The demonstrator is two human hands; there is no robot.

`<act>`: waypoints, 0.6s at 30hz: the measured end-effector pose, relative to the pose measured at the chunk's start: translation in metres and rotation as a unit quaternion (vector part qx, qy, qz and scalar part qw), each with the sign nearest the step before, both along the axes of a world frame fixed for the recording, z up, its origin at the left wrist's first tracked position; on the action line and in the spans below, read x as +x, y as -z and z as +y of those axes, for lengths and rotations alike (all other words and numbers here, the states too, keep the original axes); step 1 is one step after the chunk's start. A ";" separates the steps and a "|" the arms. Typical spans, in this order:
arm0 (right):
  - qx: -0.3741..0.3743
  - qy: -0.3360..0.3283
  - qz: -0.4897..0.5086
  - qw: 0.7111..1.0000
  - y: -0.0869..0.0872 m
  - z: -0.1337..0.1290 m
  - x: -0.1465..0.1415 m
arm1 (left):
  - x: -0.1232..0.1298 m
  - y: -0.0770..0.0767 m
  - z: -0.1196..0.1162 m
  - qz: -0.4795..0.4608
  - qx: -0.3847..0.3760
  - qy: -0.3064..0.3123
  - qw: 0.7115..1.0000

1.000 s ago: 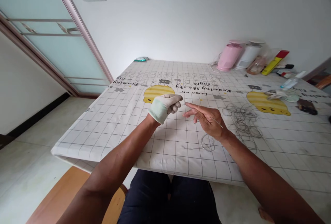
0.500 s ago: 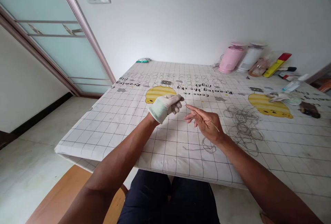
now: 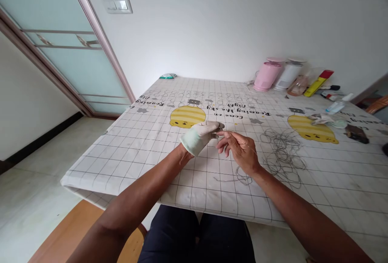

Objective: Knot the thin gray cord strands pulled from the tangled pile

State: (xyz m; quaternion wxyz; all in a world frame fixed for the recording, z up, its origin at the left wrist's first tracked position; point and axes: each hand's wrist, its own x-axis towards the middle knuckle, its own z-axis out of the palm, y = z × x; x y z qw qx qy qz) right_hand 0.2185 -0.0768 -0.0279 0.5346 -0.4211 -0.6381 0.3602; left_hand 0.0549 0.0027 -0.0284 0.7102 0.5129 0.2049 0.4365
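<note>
My left hand (image 3: 201, 136), in a whitish glove with a pale green cuff, is closed with its fingertips pinching a thin wire. Bare, my right hand (image 3: 242, 149) pinches the same wire between thumb and forefinger, close to the gloved fingertips. A length of this wire (image 3: 251, 148) runs over the back of the right hand. The part between the fingertips is too small to make out. Beside the right wrist lies a loose tangle of grey wire (image 3: 283, 155), with a smaller wire coil (image 3: 242, 177) just under the hand.
A checked cloth (image 3: 121, 166) covers the table. Several bent wire loops (image 3: 197, 94) lie in rows toward the back. Along the wall stand a pink cylinder (image 3: 267, 76) and a white one (image 3: 286, 77). At right are a clear bottle (image 3: 339, 104), another glove (image 3: 329, 120) and a dark object (image 3: 357, 134).
My hands have come closer together, the left moving right toward the right fingertips. The view has tilted slightly, so the table sits lower.
</note>
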 end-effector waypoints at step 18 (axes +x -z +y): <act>-0.209 -0.250 0.036 0.945 -0.009 0.006 0.013 | -0.029 -0.017 0.002 0.153 0.077 0.072 0.983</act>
